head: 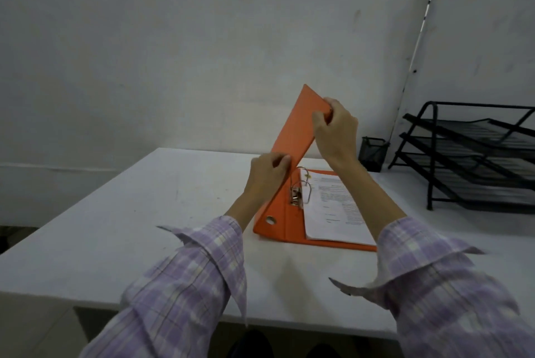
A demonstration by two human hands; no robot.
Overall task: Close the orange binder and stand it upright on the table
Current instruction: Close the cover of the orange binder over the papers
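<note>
An orange binder (pixel 295 129) lies half open on the white table (pixel 130 213). Its back cover rests flat and holds printed sheets (pixel 333 207) on metal rings (pixel 304 184). The front cover is raised steeply, tilting up and to the right over the pages. My right hand (pixel 335 132) grips the cover's upper edge near its top corner. My left hand (pixel 267 175) holds the cover's outer face lower down, near the spine. The spine has a round finger hole (pixel 270 220).
A black wire three-tier paper tray (pixel 474 155) stands at the right of the table. A small black mesh pen cup (pixel 373 153) sits beside it at the back. A grey wall rises behind. The table's front edge is near my sleeves.
</note>
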